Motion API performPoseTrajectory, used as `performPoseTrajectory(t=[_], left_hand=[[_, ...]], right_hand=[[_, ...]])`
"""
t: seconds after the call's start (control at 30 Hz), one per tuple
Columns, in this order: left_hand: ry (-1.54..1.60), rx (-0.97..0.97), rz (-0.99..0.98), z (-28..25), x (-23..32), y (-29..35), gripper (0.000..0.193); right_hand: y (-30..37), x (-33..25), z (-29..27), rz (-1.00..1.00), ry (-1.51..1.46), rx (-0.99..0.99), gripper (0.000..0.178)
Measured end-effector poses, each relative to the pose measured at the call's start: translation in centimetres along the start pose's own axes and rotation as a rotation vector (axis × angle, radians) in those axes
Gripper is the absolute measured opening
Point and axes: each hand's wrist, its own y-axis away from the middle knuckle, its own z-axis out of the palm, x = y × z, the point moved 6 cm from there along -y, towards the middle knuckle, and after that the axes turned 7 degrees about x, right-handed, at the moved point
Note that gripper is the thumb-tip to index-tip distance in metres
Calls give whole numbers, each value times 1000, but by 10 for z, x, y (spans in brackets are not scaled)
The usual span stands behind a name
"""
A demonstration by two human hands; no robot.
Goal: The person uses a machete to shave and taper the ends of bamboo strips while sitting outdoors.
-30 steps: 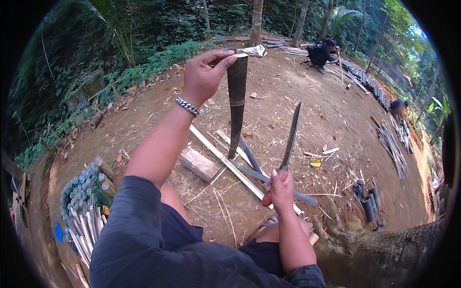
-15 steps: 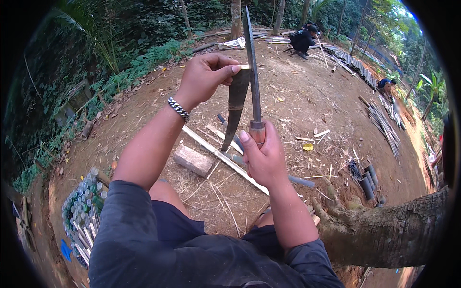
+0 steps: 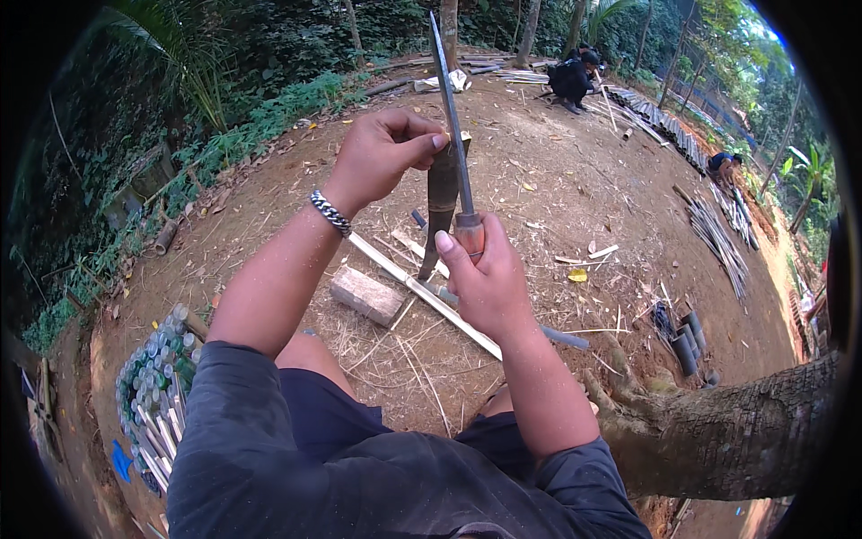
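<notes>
My right hand (image 3: 489,283) is wrapped round the wooden handle of a long machete (image 3: 455,117), its blade pointing up and leaning left. Just left of it, my left hand (image 3: 382,153) pinches the upper end of a dark piece of split bamboo (image 3: 440,193) between thumb and fingers. That piece hangs down towards the ground, with a joint ring partway along and a pale cut top. The blade crosses in front of the bamboo near this top; whether it touches cannot be told. Below lie a squared wood block (image 3: 366,295) and a long pale bamboo strip (image 3: 460,325).
A thick tree trunk (image 3: 718,440) lies at my right. Several dark bamboo pieces (image 3: 687,341) stand beyond it. Bottles and pale sticks (image 3: 162,422) are bunched at my left. Further off, a person in black (image 3: 573,81) squats near bamboo poles, and another person (image 3: 722,163) bends at the right.
The machete has tilted left, its blade now crossing in front of the bamboo's top. My right hand has shifted slightly up and left. My left hand keeps its pinch, slightly lower.
</notes>
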Motion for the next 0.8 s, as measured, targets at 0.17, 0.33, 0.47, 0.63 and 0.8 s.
performPoseTrajectory(t=[0.17,0.33,0.47,0.63,0.8], left_hand=[[23,29,23,-5,0,2,25],[59,7,11,-7,1,4,25],[54,-19,-7,-10,-1,6,25],[73,-53,-50,-16,-5,8,23],[58,-65,-54,-14,0,8,26]], right_hand=[[3,-4,6,4,1,12,34],[4,-12,7,-1,33,-3,34],[8,-18,6,-69,123,36,35],[9,-14,9,-66,135,19,36],[8,-12,9,-24,81,6,36]])
